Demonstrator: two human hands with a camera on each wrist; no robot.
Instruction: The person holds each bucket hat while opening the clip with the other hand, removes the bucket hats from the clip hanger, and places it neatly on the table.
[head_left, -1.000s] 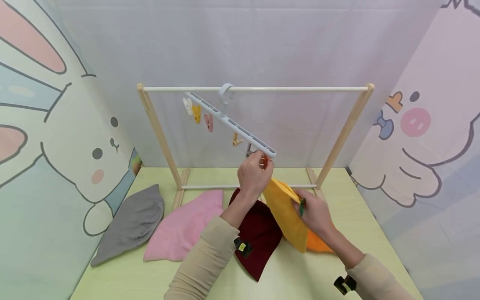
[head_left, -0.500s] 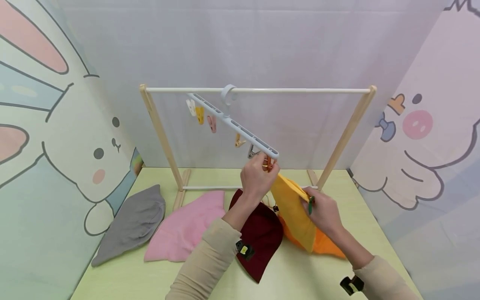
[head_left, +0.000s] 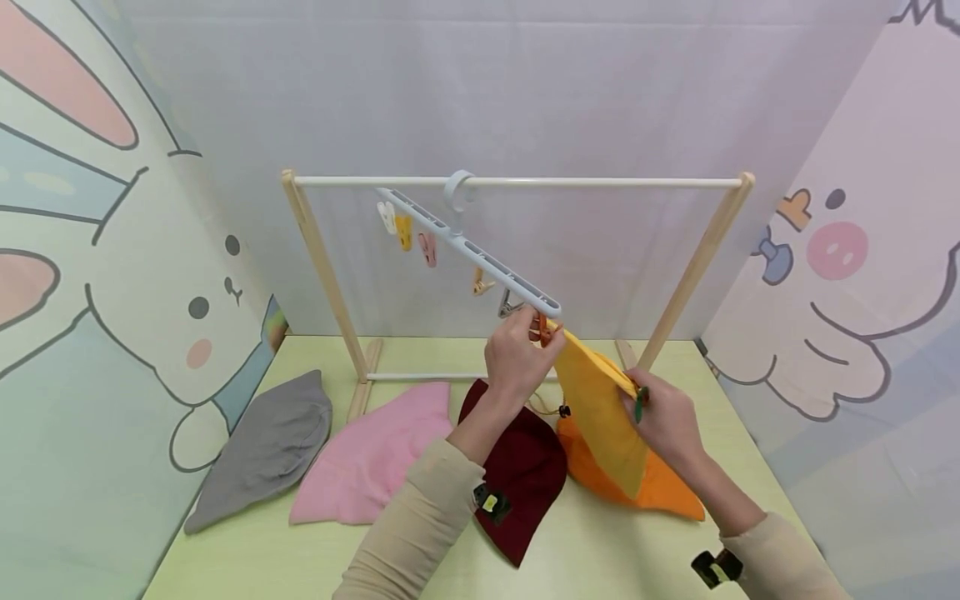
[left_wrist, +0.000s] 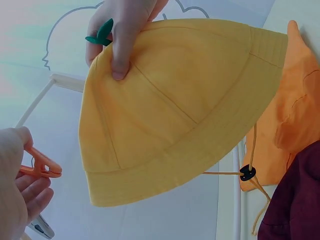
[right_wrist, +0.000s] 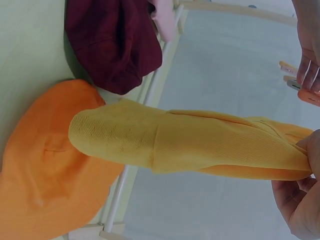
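Note:
My right hand pinches a yellow bucket hat by its crown, beside a green leaf-shaped tip. The hat hangs folded, its brim edge toward my left hand. That hand pinches an orange clothespin just below the near end of a pale blue hanger. In the left wrist view a gap shows between the clothespin's tip and the hat. A drawstring with a black toggle dangles from the hat. A metallic clip hangs close to my left fingers.
The hanger hooks over the white bar of a wooden-legged rack. White, yellow, pink and tan clothespins hang along it. Grey, pink, maroon and orange hats lie below.
The right hand and yellow hat have shifted right and slightly downward, uncovering more of the orange hat and the drawstring toggle. My left hand stays on the orange clothespin and has drifted slightly right.

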